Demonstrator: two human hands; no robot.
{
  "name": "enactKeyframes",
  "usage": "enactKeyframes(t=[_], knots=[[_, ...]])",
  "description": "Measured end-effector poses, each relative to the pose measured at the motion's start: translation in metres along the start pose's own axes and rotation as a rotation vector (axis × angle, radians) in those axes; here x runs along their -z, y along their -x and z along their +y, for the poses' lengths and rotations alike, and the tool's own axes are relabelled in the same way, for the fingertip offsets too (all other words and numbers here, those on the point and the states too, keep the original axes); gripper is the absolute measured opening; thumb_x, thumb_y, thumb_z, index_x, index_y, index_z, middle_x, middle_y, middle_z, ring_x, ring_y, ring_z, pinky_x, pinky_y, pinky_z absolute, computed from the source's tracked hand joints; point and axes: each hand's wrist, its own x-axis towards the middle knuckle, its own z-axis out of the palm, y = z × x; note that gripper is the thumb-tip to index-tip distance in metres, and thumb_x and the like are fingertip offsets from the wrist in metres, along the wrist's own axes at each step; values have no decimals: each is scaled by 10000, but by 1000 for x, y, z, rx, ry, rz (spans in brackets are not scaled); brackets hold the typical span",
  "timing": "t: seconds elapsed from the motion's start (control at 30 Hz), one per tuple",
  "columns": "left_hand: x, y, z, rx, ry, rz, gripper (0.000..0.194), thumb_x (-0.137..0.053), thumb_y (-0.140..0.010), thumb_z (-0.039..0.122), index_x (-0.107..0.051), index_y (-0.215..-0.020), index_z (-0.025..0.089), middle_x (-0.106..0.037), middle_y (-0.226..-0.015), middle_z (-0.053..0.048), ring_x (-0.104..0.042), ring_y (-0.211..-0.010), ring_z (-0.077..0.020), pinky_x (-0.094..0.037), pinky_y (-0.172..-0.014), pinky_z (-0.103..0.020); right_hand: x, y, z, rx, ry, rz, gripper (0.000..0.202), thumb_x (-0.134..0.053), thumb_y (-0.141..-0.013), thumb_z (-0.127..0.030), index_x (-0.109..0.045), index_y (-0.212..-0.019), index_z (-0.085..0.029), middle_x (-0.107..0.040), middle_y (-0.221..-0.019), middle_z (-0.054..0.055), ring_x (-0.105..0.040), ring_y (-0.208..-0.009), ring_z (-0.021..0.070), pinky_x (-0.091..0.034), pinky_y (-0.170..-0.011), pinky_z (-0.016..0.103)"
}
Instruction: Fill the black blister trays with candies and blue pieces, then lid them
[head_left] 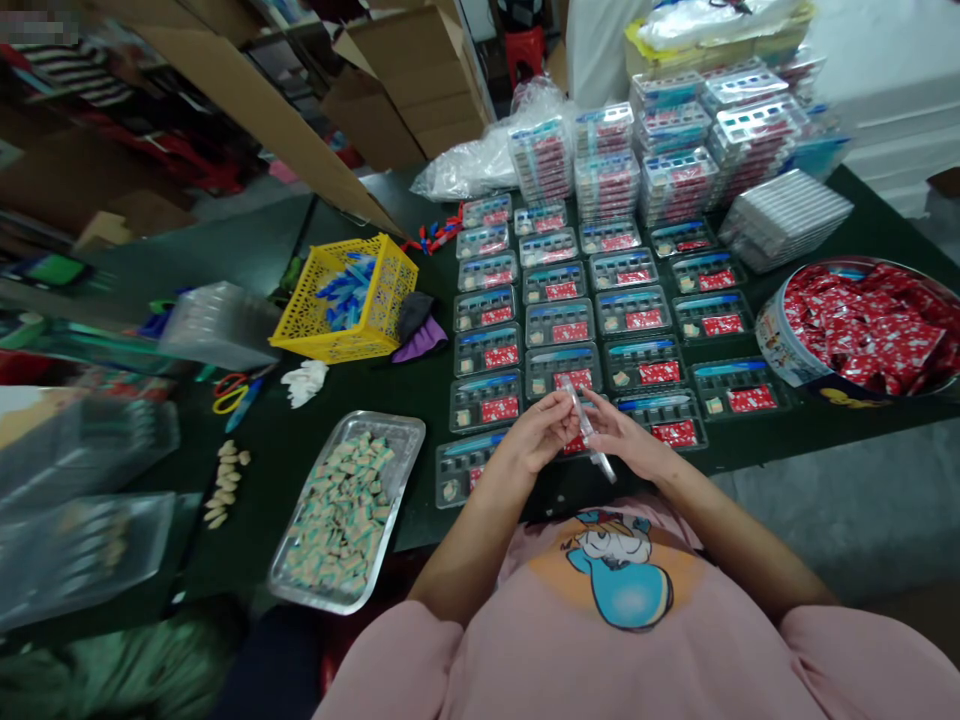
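A slim clear plastic piece [592, 435] is held between my two hands near the table's front edge. My left hand [541, 430] pinches its upper end, and my right hand [622, 432] has its fingers closed round the middle from the other side. Under and beyond my hands lie rows of clear compartment trays [564, 325], many with a blue pen, a red packet and a small beige piece. One such tray [459, 468] sits just left of my left forearm. My fingers partly hide the tray beneath them.
A round tin of red packets [784, 345] stands right, near stacked trays [784, 215]. On the left are a yellow basket of blue pens [300, 325], a metal tray of small pieces [409, 440], scissors [229, 393] and clear containers [75, 450]. Wrapped stacks [607, 180] rise behind.
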Motion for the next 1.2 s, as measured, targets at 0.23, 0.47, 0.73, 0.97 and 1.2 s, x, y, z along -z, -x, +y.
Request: enactKeyframes(t=[0.23, 0.47, 0.73, 0.97, 1.2], knots=[[-6, 3, 2, -29, -22, 15, 233, -824, -691, 176, -598, -726, 128, -597, -638, 7, -562, -541, -60, -490, -578, -154, -3, 1, -3, -29, -40, 13, 902, -770, -743, -449, -315, -1513, -329, -479, -1462, 74, -486, -1322, 255, -407, -1112, 452], [-4, 14, 17, -242, -50, 50, 208, -787, -733, 201, -585, -744, 154, -569, -708, 12, -535, -609, -69, -474, -576, -155, 18, 14, -33, 60, 31, 122, 920, -688, -742, -598, -290, -1522, -316, -525, -1412, 100, -561, -1226, 291, -498, -998, 472], [6, 17, 28, -348, 80, 63, 175, -739, -773, 180, -568, -743, 153, -544, -742, 1, -552, -670, -92, -503, -615, -189, 148, 94, -114, 248, 720, 574, 1083, -624, -742, -723, -70, -1573, -306, -322, -1568, 133, -379, -1411, 312, -356, -1128, 540], [4, 4, 22, -284, 277, 63, 119, -679, -820, 132, -568, -796, 166, -624, -830, -9, -629, -769, -125, -550, -710, -255, 192, 161, -126, 153, 982, 701, 1027, -727, -733, -609, -210, -1555, -276, -355, -1556, 144, -389, -1405, 340, -345, -1121, 568], [-6, 1, 26, -281, 330, 62, 85, -625, -872, 126, -574, -822, 173, -628, -819, -1, -619, -734, -103, -533, -702, -240, 140, 145, -105, 152, 1389, 314, 916, -697, -792, -510, -252, -1553, -263, -241, -1608, 137, -248, -1471, 358, -252, -1173, 566]])
